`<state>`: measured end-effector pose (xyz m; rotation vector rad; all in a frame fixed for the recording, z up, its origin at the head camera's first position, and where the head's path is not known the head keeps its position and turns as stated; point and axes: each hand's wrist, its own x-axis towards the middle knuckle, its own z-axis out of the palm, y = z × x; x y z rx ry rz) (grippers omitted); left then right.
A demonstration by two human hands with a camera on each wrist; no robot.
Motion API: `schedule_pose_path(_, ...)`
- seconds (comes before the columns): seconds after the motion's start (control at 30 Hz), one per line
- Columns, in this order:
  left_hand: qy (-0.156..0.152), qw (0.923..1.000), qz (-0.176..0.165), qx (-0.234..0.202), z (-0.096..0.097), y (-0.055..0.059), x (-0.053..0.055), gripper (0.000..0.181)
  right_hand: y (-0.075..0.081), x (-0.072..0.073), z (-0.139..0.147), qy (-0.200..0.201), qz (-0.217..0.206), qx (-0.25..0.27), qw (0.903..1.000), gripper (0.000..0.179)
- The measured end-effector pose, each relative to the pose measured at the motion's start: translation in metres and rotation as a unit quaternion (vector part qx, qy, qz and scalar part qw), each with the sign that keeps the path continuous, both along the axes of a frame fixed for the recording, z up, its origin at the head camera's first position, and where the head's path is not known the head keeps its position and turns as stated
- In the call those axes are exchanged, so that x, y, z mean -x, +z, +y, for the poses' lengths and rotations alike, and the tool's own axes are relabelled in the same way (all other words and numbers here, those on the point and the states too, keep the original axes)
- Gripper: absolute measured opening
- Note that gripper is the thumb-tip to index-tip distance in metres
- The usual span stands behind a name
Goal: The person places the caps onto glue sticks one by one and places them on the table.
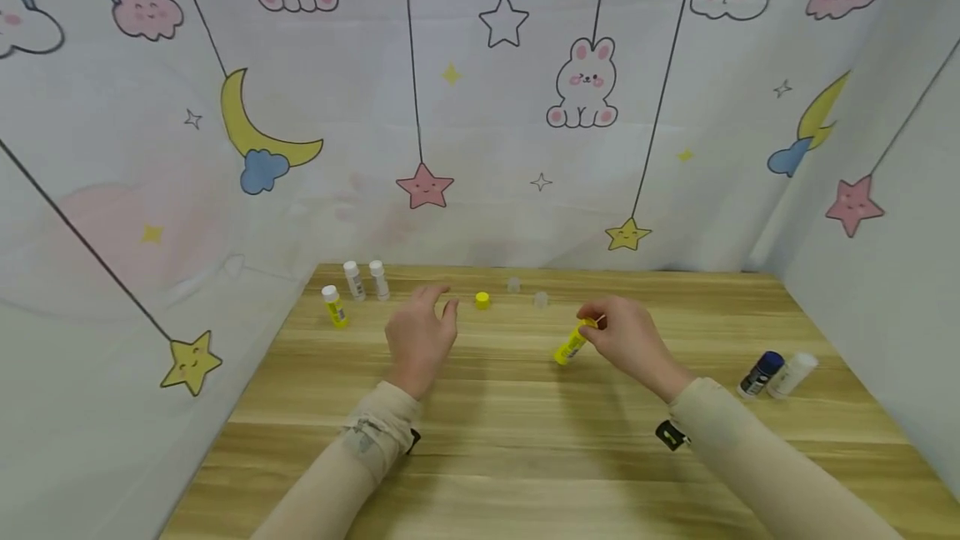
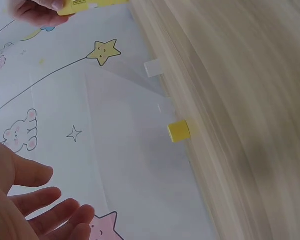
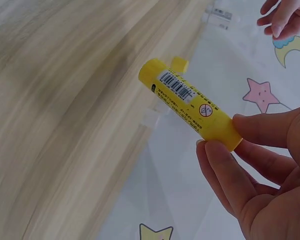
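Note:
My right hand [image 1: 628, 342] pinches a yellow glue stick [image 1: 570, 348] near one end between thumb and fingers. The stick slants, its far end pointing down and left in the head view; printed text and a barcode show on its side in the right wrist view. My left hand [image 1: 422, 336] is over the table to the left, holding nothing, its fingers relaxed and thumb apart. Between the two hands, further back, sit a small yellow cap [image 1: 482, 301] and two translucent caps [image 1: 513, 285].
At the table's back left stand two white glue sticks [image 1: 355, 282] and a yellow one with a white cap [image 1: 334, 307]. On the right are a dark-blue-capped stick [image 1: 761, 374] and a white stick [image 1: 792, 375]. A patterned curtain [image 1: 480, 123] borders the wooden table [image 1: 495, 457].

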<state>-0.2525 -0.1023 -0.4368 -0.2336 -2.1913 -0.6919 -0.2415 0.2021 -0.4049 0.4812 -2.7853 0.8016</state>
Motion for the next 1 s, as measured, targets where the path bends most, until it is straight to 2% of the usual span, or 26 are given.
schedule_pose_path(0.27, 0.009, 0.9998, -0.007, -0.016, -0.018, -0.002, 0.003, 0.019, -0.002, -0.002, 0.013, 0.000, 0.015, -0.034, 0.9993, 0.017)
schedule_pose_path(0.5, 0.037, 0.9988, -0.020, -0.026, -0.033, -0.004, 0.008, 0.019, -0.001, -0.006, 0.029, 0.002, 0.029, -0.056, 0.9980, 0.017)
schedule_pose_path(0.7, 0.061, 0.9972, -0.014, -0.041, -0.048, -0.006, 0.013, 0.018, 0.004, -0.009, 0.042, 0.003, 0.023, -0.073, 0.9970, 0.017)
schedule_pose_path(1.0, 0.089, 0.9927, -0.027, -0.077, -0.073, -0.007, 0.019, 0.016, 0.008, -0.017, 0.063, -0.009, 0.003, -0.085, 0.9963, 0.015)
